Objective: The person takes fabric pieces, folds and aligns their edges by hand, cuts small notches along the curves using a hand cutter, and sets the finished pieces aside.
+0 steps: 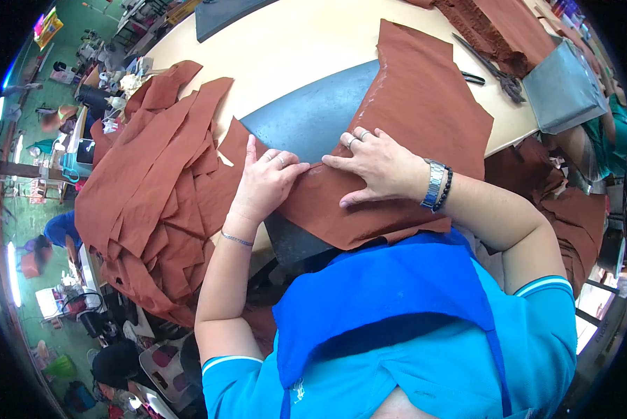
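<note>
A large reddish-brown piece of sheet material, cloth or thin leather, lies across a dark grey board on the table. White marks run along its left edge. My left hand pinches that edge between thumb and forefinger, with the little finger sticking up. Beside it, my right hand rests on the piece, thumb and forefinger apart, palm down. The near end of the piece hangs toward my blue apron. To the left is a heap of similar brown pieces, several overlapping.
On the cream table, scissors lie at the back right, near a small dark-handled tool. A grey block stands at the right edge. More brown material is at the far right. Other people and machines are at the left.
</note>
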`<state>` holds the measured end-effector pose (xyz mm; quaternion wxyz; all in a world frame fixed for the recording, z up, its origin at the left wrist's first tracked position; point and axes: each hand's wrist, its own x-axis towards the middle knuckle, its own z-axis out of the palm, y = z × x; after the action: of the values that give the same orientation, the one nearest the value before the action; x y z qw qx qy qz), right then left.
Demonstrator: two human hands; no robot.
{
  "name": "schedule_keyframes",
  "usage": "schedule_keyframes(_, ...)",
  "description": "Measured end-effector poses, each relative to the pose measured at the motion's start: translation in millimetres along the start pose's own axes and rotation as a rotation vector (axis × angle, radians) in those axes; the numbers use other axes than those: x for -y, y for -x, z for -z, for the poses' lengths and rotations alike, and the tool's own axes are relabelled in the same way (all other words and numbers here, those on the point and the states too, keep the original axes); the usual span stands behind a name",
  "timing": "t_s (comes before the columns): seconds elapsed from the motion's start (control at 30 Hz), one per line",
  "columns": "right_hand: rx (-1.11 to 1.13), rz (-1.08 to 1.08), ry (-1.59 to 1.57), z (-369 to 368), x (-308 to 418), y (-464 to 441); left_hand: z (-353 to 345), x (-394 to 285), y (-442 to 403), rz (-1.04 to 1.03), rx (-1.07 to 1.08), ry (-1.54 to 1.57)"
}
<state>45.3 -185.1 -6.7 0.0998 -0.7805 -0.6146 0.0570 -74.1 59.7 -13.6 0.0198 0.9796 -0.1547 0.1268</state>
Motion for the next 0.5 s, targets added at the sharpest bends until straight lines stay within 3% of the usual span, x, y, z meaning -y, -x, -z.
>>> schedule_keyframes(0.5, 0.11, -0.056, 0.089, 14.1, 23.8, -17.9, -0.1, -4.3, 11.1, 0.071, -0.052, -0.124)
